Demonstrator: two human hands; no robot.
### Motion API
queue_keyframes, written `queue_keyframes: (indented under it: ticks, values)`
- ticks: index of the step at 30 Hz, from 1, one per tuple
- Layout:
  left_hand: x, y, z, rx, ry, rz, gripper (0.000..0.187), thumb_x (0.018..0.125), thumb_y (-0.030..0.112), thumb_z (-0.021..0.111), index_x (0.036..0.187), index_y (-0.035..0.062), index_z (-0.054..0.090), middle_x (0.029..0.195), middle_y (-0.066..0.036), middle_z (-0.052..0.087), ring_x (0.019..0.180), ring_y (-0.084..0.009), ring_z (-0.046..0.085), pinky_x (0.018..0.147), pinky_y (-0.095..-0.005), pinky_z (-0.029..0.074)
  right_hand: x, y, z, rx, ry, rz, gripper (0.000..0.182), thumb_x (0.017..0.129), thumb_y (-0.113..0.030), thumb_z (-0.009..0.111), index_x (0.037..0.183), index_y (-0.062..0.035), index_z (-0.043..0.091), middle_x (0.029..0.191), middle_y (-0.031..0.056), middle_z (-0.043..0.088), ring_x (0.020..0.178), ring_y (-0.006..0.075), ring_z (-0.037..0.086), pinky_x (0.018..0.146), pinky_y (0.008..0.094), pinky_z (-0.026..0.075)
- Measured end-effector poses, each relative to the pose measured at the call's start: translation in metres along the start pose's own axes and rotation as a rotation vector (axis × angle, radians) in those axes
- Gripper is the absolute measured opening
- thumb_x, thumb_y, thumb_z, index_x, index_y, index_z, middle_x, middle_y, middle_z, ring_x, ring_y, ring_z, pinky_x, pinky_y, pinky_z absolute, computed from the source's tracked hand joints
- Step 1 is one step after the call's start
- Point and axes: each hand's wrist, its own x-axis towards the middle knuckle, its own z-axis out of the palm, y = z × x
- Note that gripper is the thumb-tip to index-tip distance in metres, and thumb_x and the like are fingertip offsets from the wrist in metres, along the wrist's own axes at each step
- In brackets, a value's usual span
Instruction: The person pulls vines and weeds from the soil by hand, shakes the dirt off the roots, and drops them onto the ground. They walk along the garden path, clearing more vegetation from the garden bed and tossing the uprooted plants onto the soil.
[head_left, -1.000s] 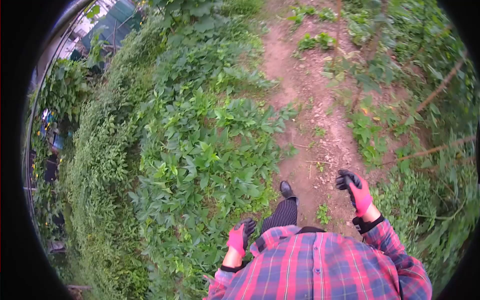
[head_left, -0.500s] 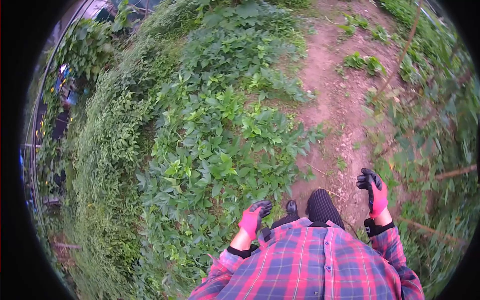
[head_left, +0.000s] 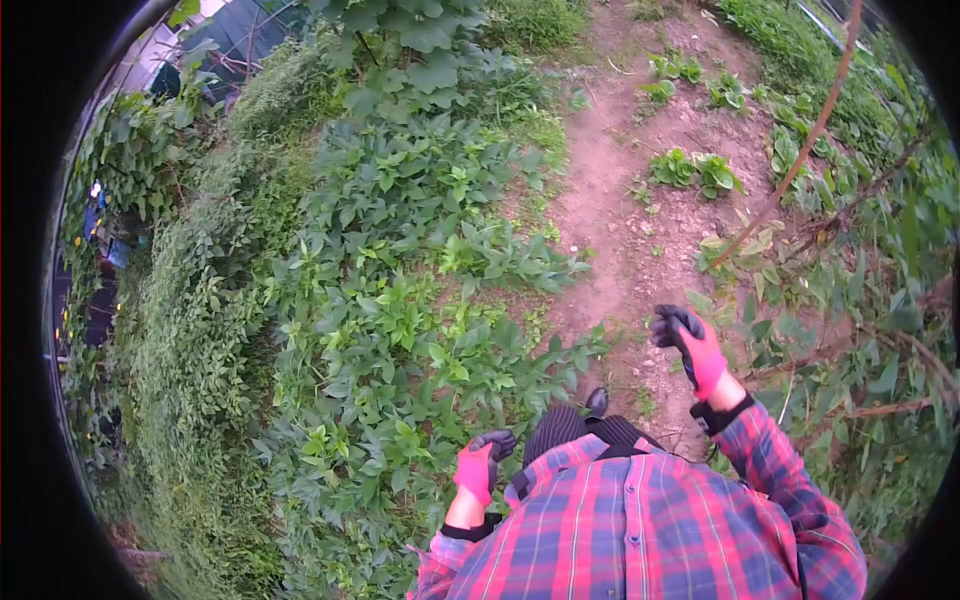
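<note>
My left hand (head_left: 483, 466), in a pink and black work glove, hangs over low leafy plants (head_left: 400, 345) beside my left side. Its fingers are loosely bent and nothing shows in them. Out ahead over the dirt path (head_left: 610, 210) is my right hand (head_left: 692, 347), gloved the same way. The thumb and fingers there are half curled with a gap between them, and I see nothing held. Both hands are apart from the plants. A dark shoe (head_left: 597, 402) shows under my striped trousers (head_left: 555, 428).
Small leafy plants (head_left: 695, 172) grow on the path ahead. To the right, a thin slanting stick (head_left: 800, 155) and dry branches (head_left: 890, 408) stand among taller growth. A dense green hedge (head_left: 195, 330) lines the left, with a dark blue-green panel (head_left: 235, 45) behind.
I have walked forward along the path; plants and path have shifted in view and the leading foot has changed. My right hand has swung forward and inward.
</note>
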Motion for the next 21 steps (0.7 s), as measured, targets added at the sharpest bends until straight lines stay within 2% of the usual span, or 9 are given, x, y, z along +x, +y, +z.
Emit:
queue_keyframes:
  ticks: [1, 2, 6, 9, 11, 14, 16, 18, 21]
  values:
    - [0.008, 0.014, 0.015, 0.000, 0.020, 0.019, 0.029, 0.086, 0.003, 0.058, 0.113, -0.0058, 0.060, 0.109, -0.020, 0.066, 0.103, -0.0303, 0.065, 0.092, -0.0412, 0.054, 0.019, -0.008, -0.002, 0.010, -0.046, -0.020, 0.035, 0.099, -0.016, 0.051, 0.129, 0.0019, 0.053, 0.105, 0.0117, 0.067, 0.087, 0.0187, 0.066, 0.079, 0.0317, 0.054]
    - [0.012, 0.027, 0.032, 0.065, 0.075, 0.049, 0.026, 0.091, 0.005, 0.055, 0.114, -0.0055, 0.060, 0.106, -0.018, 0.068, 0.096, -0.0268, 0.067, 0.091, -0.0370, 0.053, 0.038, -0.019, -0.003, -0.027, -0.052, 0.005, 0.034, 0.099, -0.016, 0.051, 0.129, 0.0013, 0.053, 0.105, 0.0112, 0.068, 0.087, 0.0181, 0.066, 0.079, 0.0314, 0.053]
    - [0.051, 0.055, 0.067, 0.006, 0.115, 0.085, 0.026, 0.090, 0.004, 0.055, 0.114, -0.0058, 0.060, 0.107, -0.018, 0.068, 0.096, -0.0269, 0.067, 0.092, -0.0373, 0.053, 0.123, -0.032, -0.017, 0.008, -0.104, 0.070, 0.032, 0.099, -0.015, 0.051, 0.128, 0.0004, 0.054, 0.105, 0.0115, 0.068, 0.086, 0.0189, 0.068, 0.076, 0.0317, 0.055]
    - [0.103, 0.046, 0.069, -0.047, 0.103, 0.066, 0.028, 0.090, 0.006, 0.057, 0.116, -0.0061, 0.059, 0.107, -0.018, 0.068, 0.097, -0.0275, 0.067, 0.092, -0.0375, 0.053, 0.196, -0.025, -0.029, 0.021, -0.132, 0.115, 0.032, 0.099, -0.015, 0.051, 0.127, -0.0002, 0.055, 0.103, 0.0112, 0.069, 0.085, 0.0198, 0.068, 0.074, 0.0328, 0.056]
    - [0.146, 0.036, 0.067, -0.026, 0.046, 0.085, 0.028, 0.092, 0.008, 0.057, 0.117, -0.0056, 0.058, 0.107, -0.018, 0.067, 0.098, -0.0287, 0.067, 0.091, -0.0381, 0.053, 0.254, -0.024, -0.032, 0.018, -0.102, 0.138, 0.031, 0.099, -0.014, 0.050, 0.127, -0.0010, 0.056, 0.101, 0.0116, 0.069, 0.083, 0.0210, 0.068, 0.073, 0.0331, 0.056]
    - [0.218, 0.041, 0.084, 0.011, 0.106, -0.036, 0.026, 0.094, 0.009, 0.055, 0.117, -0.0043, 0.059, 0.109, -0.018, 0.067, 0.098, -0.0279, 0.067, 0.091, -0.0378, 0.053, 0.353, -0.020, -0.042, 0.090, -0.021, 0.139, 0.028, 0.098, -0.017, 0.051, 0.122, -0.0036, 0.060, 0.095, 0.0115, 0.070, 0.076, 0.0228, 0.068, 0.067, 0.0337, 0.056]
    - [0.265, 0.066, 0.098, 0.032, 0.137, -0.024, 0.026, 0.094, 0.008, 0.055, 0.117, -0.0046, 0.058, 0.109, -0.018, 0.067, 0.098, -0.0274, 0.067, 0.091, -0.0373, 0.053, 0.412, -0.014, -0.059, 0.121, 0.039, 0.161, 0.027, 0.098, -0.017, 0.052, 0.120, -0.0041, 0.060, 0.094, 0.0111, 0.070, 0.075, 0.0230, 0.068, 0.066, 0.0342, 0.055]
    - [0.269, 0.077, 0.108, 0.041, 0.202, -0.059, 0.026, 0.094, 0.007, 0.054, 0.117, -0.0048, 0.058, 0.109, -0.018, 0.067, 0.098, -0.0269, 0.067, 0.090, -0.0368, 0.053, 0.439, -0.002, -0.082, 0.143, 0.098, 0.242, 0.026, 0.098, -0.018, 0.052, 0.118, -0.0047, 0.061, 0.093, 0.0107, 0.070, 0.074, 0.0232, 0.068, 0.064, 0.0346, 0.055]
    - [0.316, 0.130, 0.138, 0.170, 0.245, 0.026, 0.025, 0.094, 0.004, 0.050, 0.116, -0.0061, 0.058, 0.108, -0.018, 0.067, 0.098, -0.0266, 0.067, 0.091, -0.0362, 0.052, 0.510, -0.025, -0.108, 0.070, 0.167, 0.310, 0.023, 0.098, -0.018, 0.050, 0.115, -0.0059, 0.060, 0.092, 0.0131, 0.071, 0.069, 0.0247, 0.068, 0.059, 0.0363, 0.055]
